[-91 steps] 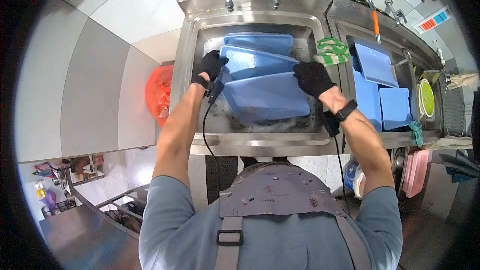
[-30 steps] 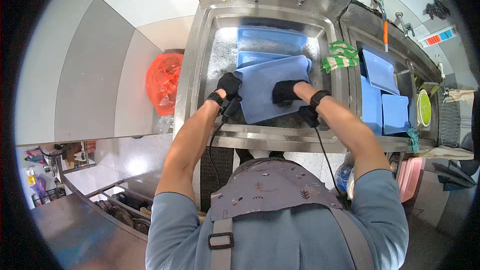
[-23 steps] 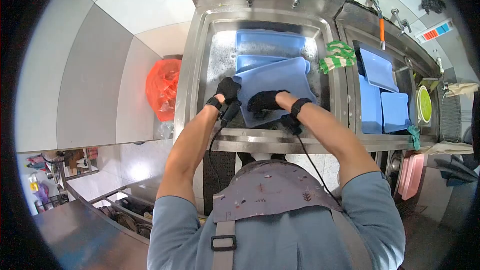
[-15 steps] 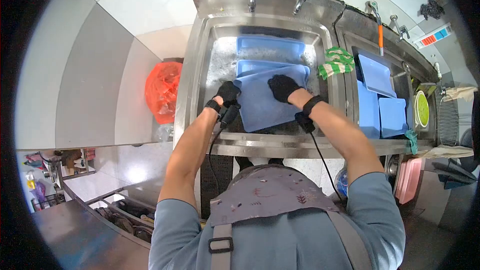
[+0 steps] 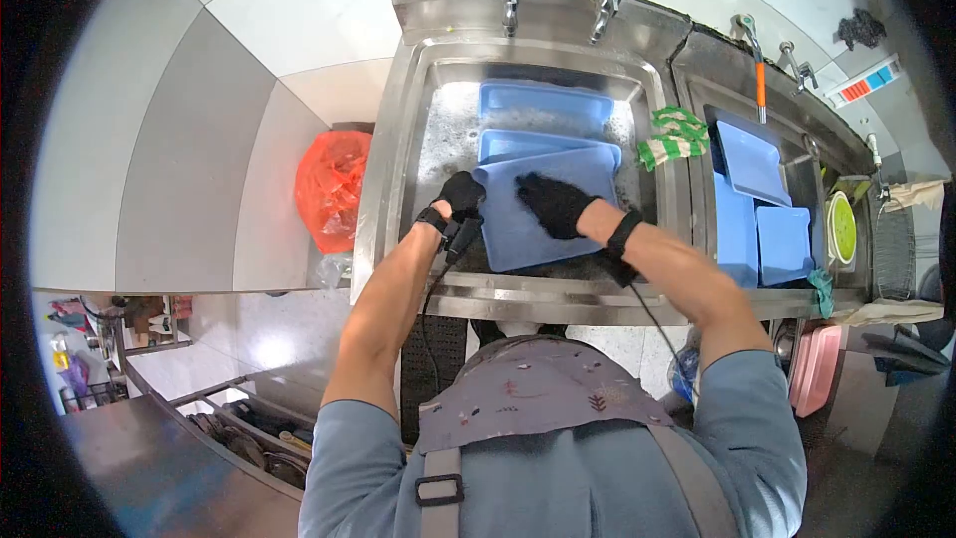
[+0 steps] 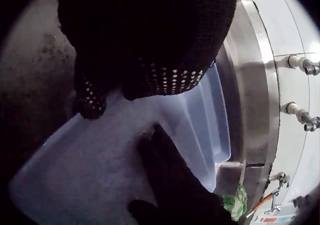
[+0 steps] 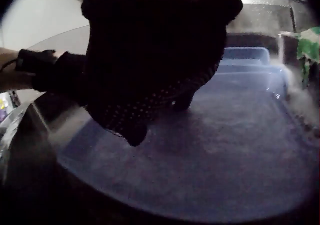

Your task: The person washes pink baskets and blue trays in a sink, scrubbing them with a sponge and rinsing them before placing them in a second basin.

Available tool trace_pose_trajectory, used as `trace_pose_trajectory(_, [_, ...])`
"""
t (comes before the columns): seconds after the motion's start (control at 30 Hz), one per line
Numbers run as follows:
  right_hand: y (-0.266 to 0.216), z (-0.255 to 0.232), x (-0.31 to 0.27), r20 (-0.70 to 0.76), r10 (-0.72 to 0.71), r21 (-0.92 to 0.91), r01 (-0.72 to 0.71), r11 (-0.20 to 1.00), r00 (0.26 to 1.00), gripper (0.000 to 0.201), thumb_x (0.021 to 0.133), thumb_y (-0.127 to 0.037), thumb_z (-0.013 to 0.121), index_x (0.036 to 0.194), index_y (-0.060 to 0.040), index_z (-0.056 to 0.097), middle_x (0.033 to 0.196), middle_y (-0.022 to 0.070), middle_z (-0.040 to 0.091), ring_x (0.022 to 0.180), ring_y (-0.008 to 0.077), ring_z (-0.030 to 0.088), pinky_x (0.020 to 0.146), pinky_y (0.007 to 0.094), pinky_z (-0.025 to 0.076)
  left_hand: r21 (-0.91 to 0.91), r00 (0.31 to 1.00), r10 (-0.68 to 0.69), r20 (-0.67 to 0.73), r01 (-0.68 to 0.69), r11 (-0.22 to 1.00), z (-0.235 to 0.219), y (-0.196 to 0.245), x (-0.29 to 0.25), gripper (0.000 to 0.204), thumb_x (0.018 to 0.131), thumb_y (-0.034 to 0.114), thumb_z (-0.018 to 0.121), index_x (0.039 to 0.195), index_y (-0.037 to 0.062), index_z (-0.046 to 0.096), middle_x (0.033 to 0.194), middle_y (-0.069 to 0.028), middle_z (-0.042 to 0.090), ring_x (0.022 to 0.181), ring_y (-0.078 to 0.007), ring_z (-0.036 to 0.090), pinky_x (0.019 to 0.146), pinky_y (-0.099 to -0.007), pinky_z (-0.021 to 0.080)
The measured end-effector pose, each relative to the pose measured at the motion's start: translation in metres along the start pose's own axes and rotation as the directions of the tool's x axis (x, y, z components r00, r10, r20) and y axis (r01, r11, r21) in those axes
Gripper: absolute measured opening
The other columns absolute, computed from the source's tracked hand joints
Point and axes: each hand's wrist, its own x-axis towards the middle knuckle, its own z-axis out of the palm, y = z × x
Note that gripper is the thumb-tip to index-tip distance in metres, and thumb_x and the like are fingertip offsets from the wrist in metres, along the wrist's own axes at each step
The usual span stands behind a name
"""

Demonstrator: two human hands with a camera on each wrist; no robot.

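A wet blue tray [image 5: 520, 241] lies tilted in the left sink, its upper edge over another blue tray [image 5: 508, 142]. Black-gloved, the left hand [image 5: 461, 195] grips the front tray's left edge; the left wrist view shows that hand [image 6: 150, 40] with thumb and fingers at the rim. The right hand [image 5: 558, 206], also in a black glove, rests on the tray's inner surface with its fingers extended. In the right wrist view, its fingertips touch the wet face of the tray [image 7: 225, 150], and the palm side is hidden.
Behind is a third blue tray [image 5: 546, 103] in foamy water. A green-striped cloth [image 5: 674, 137] lies on the divider between sinks. More blue trays [image 5: 782, 244] occupy the right sink. Taps [image 5: 603, 2] line the back wall; a red bag [image 5: 332, 189] is at left.
The left hand moved down from the middle tray to the front tray's left edge. The right hand left the right side, swept low across the tray, then moved up its face.
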Motion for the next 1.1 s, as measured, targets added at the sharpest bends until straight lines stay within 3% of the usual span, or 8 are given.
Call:
trace_pose_trajectory(0.07, [-0.037, -0.007, 0.018, 0.062, -0.06, 0.211, 0.045, 0.976, 0.996, 0.066, 0.087, -0.01, 0.059, 0.147, 0.004, 0.038, 0.152, 0.0279, 0.037, 0.143, 0.0383, 0.037, 0.119, 0.0417, 0.033, 0.014, 0.993, -0.102, 0.066, 0.101, 0.995, 0.011, -0.005, 0.0, 0.014, 0.071, 0.025, 0.065, 0.07, 0.0136, 0.072, 0.078, -0.0116, 0.069, 0.074, -0.036, 0.064, 0.069, -0.0484, 0.05])
trace_pose_trajectory(0.33, [0.025, -0.01, -0.051, 0.129, 0.028, -0.058, -0.021, 0.998, 0.991, 0.069, 0.085, -0.009, 0.06, 0.149, 0.0019, 0.036, 0.156, 0.0264, 0.032, 0.142, 0.0432, 0.036, 0.117, 0.0464, 0.035, -0.113, 0.978, -0.195, 0.073, 0.202, 0.973, -0.003, 0.007, 0.0, 0.013, 0.071, 0.025, 0.066, 0.071, 0.0127, 0.072, 0.08, -0.0104, 0.068, 0.081, -0.0342, 0.062, 0.072, -0.0458, 0.05])
trace_pose_trajectory(0.43, [-0.004, -0.013, -0.041, 0.169, 0.042, 0.074, -0.055, 0.996, 0.985, 0.063, 0.086, -0.011, 0.059, 0.145, 0.0012, 0.042, 0.156, 0.0253, 0.034, 0.141, 0.0444, 0.038, 0.116, 0.0484, 0.035, -0.144, 0.958, -0.242, 0.15, 0.264, 0.954, -0.003, 0.005, 0.004, 0.017, 0.073, 0.025, 0.065, 0.073, 0.01, 0.073, 0.083, -0.0133, 0.068, 0.085, -0.0353, 0.063, 0.075, -0.0461, 0.051])
trace_pose_trajectory(0.5, [-0.02, 0.004, -0.011, 0.169, -0.225, -0.106, 0.245, 0.964, 0.96, 0.06, 0.089, -0.021, 0.058, 0.145, -0.004, 0.046, 0.155, 0.0212, 0.037, 0.14, 0.0442, 0.039, 0.116, 0.0468, 0.035, -0.069, 0.977, -0.154, 0.146, 0.165, 0.984, 0.001, 0.003, 0.003, 0.019, 0.077, 0.027, 0.063, 0.072, 0.0094, 0.07, 0.082, -0.0152, 0.065, 0.085, -0.0368, 0.059, 0.075, -0.047, 0.047])
trace_pose_trajectory(0.77, [0.006, -0.014, -0.017, 0.101, 0.085, 0.08, -0.094, 0.992, 0.991, 0.07, 0.087, -0.023, 0.067, 0.151, -0.0138, 0.039, 0.162, 0.0147, 0.027, 0.148, 0.0377, 0.027, 0.114, 0.0571, 0.032, -0.04, 0.968, -0.204, 0.142, 0.212, 0.976, 0.002, 0.006, 0.004, 0.021, 0.076, 0.029, 0.065, 0.076, 0.0087, 0.071, 0.089, -0.0187, 0.064, 0.089, -0.0402, 0.059, 0.078, -0.0485, 0.047])
trace_pose_trajectory(0.93, [0.026, 0.0, -0.077, 0.072, 0.329, 0.026, -0.332, 0.943, 0.941, 0.082, 0.085, -0.031, 0.071, 0.152, -0.0028, 0.033, 0.16, 0.0243, 0.026, 0.148, 0.0432, 0.024, 0.119, 0.0505, 0.028, 0.015, 0.95, -0.291, 0.109, 0.292, 0.956, 0.046, -0.024, -0.008, 0.023, 0.074, 0.031, 0.068, 0.085, 0.012, 0.075, 0.094, -0.0184, 0.066, 0.091, -0.0386, 0.062, 0.082, -0.046, 0.051])
trace_pose_trajectory(1.03, [0.026, 0.001, -0.08, 0.229, 0.506, 0.067, -0.532, 0.844, 0.832, 0.084, 0.086, -0.035, 0.069, 0.154, -0.005, 0.03, 0.159, 0.0282, 0.023, 0.146, 0.0462, 0.025, 0.119, 0.0544, 0.027, 0.232, 0.945, -0.161, 0.284, 0.095, 0.968, -0.038, 0.036, 0.008, 0.025, 0.074, 0.034, 0.071, 0.087, 0.0137, 0.075, 0.102, -0.0188, 0.066, 0.1, -0.0362, 0.061, 0.086, -0.0447, 0.05])
trace_pose_trajectory(1.1, [0.012, -0.017, -0.068, 0.273, 0.539, 0.116, -0.583, 0.804, 0.797, 0.085, 0.086, -0.036, 0.067, 0.156, -0.0087, 0.027, 0.161, 0.0272, 0.02, 0.146, 0.0465, 0.025, 0.118, 0.0577, 0.026, 0.152, 0.904, -0.254, 0.343, 0.214, 0.965, -0.019, 0.02, 0.01, 0.041, 0.071, 0.044, 0.079, 0.091, 0.0092, 0.074, 0.118, -0.0206, 0.065, 0.12, -0.0419, 0.055, 0.095, -0.0469, 0.048])
